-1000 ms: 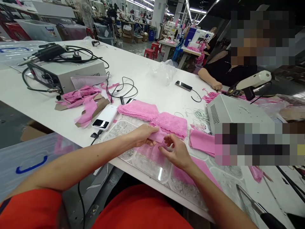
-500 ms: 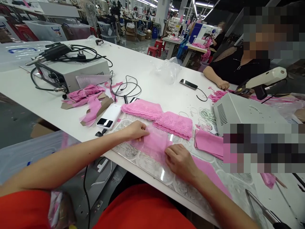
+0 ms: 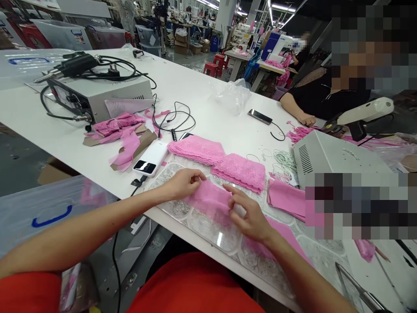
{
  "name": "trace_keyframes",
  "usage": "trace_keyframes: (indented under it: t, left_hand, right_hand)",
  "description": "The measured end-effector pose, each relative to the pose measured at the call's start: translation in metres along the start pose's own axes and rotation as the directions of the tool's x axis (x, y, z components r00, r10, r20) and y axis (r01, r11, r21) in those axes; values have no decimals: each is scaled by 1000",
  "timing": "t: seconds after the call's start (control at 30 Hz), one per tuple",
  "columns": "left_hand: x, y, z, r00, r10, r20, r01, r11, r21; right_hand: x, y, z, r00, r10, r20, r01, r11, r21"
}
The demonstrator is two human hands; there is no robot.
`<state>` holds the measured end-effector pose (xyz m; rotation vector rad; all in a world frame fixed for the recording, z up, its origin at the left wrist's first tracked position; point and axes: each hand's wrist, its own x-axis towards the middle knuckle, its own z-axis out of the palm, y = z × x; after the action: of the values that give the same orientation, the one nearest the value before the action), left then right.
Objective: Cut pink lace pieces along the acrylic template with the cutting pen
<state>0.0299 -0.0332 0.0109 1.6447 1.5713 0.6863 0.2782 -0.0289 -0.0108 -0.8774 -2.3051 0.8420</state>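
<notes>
A sheer pink piece of fabric (image 3: 211, 198) lies on the clear patterned mat (image 3: 208, 228) between my hands. My left hand (image 3: 185, 183) pinches its upper left corner, thumb against fingers. At the right end of the fabric is my right hand (image 3: 248, 213), its index finger stretched out and its thumb apart, the fingertips close to the edge. Just beyond lie two stacks of pink lace pieces, a left stack (image 3: 197, 149) and a right stack (image 3: 240, 171). A larger flat pink cloth (image 3: 280, 234) is partly hidden under my right forearm.
Left stand a grey box machine (image 3: 110, 93) with a black hand tool (image 3: 76, 65), and a white power bank (image 3: 150, 158). On the right are folded pink cloth (image 3: 286, 199), a second grey machine (image 3: 335, 158) and metal tongs (image 3: 358, 289). A co-worker (image 3: 309, 95) sits across the table.
My right hand has loosened from a closed grip, its index finger and thumb now spread. My left hand stays at the fabric's corner. The view has shifted slightly.
</notes>
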Motion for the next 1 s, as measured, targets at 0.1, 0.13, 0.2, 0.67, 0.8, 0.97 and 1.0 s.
trace_keyframes:
  t: [0.1, 0.13, 0.2, 0.67, 0.8, 0.97, 1.0]
  left_hand:
    - [8, 15, 2, 1000, 10, -13, -11, 997, -81]
    - [13, 20, 3, 1000, 4, -17, -6, 994, -111]
    - [26, 30, 8, 1000, -12, -19, 8, 986, -164]
    - [11, 3, -9, 994, -40, 106, 14, 971, 240]
    - [0, 0, -9, 996, 21, 85, -55, 906, 421]
    - [-13, -7, -4, 992, 99, 77, -125, 823, 554]
    - [-16, -11, -3, 982, 163, 97, -189, 795, 576]
  right_hand:
    - [14, 11, -11, 984, 176, -40, -160, 953, 256]
    - [19, 15, -14, 974, 202, -104, -165, 944, 285]
    - [24, 21, -22, 942, 209, -264, -141, 957, 256]
    - [2, 0, 8, 939, -342, 18, 331, 892, -306]
    - [4, 6, 0, 986, -168, -1, 166, 973, -163]
    - [-6, 17, -18, 1000, 20, -3, -20, 985, -170]
    - [-10, 18, -19, 1000, 21, 17, -17, 984, -180]
